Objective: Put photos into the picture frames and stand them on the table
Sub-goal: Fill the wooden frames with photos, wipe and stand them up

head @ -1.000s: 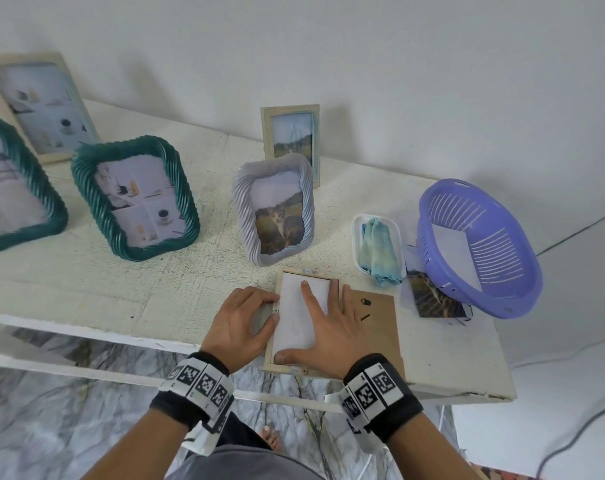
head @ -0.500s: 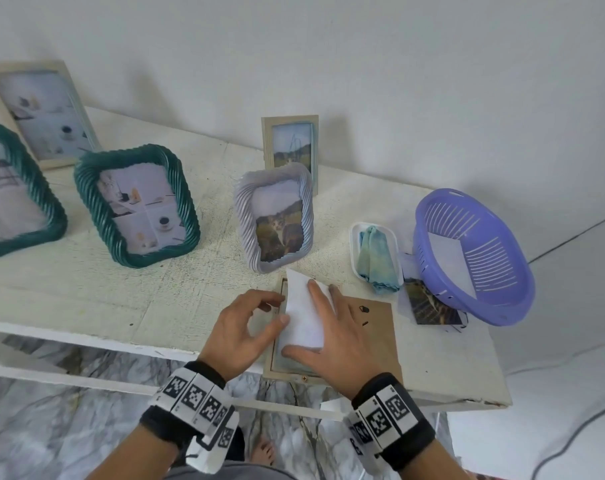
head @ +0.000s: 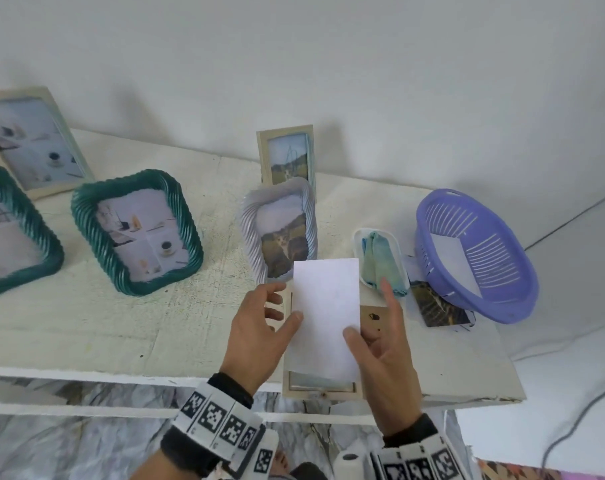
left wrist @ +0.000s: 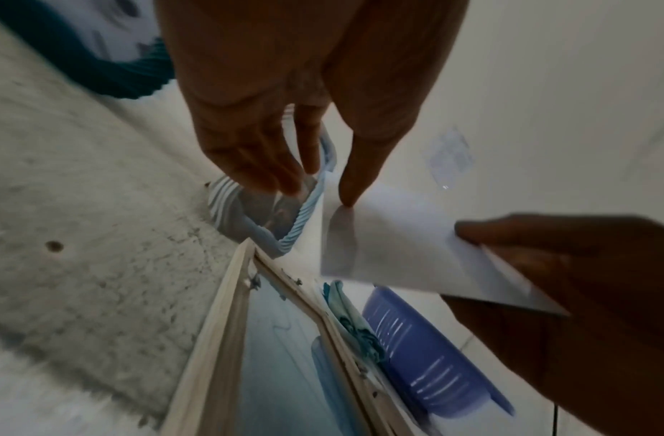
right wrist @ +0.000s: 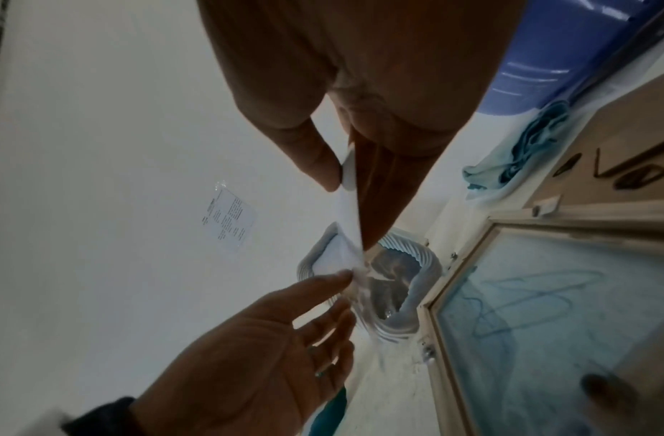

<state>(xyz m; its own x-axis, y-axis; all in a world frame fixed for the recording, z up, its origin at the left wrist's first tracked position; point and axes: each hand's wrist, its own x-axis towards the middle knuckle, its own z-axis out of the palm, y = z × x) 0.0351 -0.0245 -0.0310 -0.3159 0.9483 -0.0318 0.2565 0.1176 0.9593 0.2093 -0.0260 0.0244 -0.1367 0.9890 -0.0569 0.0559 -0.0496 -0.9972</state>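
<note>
Table (head: 86, 327) comes first for the eye: a long white top with a rough, worn paint, standing against a plain white wall, with a grey marbled floor below. All other places I give from the open wooden frame (head: 320, 388), which lies face down at the near edge with its glass bare.

Behind it, farther along the table, stand two green wavy frames (head: 136, 232), a beige frame (head: 34, 140), a pale ribbed frame (head: 280, 230) with a cat picture just behind the wooden one, and a small beige frame (head: 287, 154) nearest the wall. To its far right a purple basket (head: 478, 254) leans, with a printed photo (head: 439, 308) beside it and a small tray with a blue cloth (head: 379, 258). The brown backing board (head: 374, 315) lies touching the frame on the right.

Above the frame, off the glass, the white sheet (head: 325, 317) is lifted with its blank side up. The right hand (head: 387, 365) pinches its lower right corner between thumb and fingers; the left hand (head: 259, 337) pinches the left edge with the thumb on top, the other fingers loosely spread.

To do this step well, I think the sheet should be held only at the edges, checked for which side faces the glass, then lowered square inside the rebate, one short edge first, so it does not bend or catch the small metal tabs.
</note>
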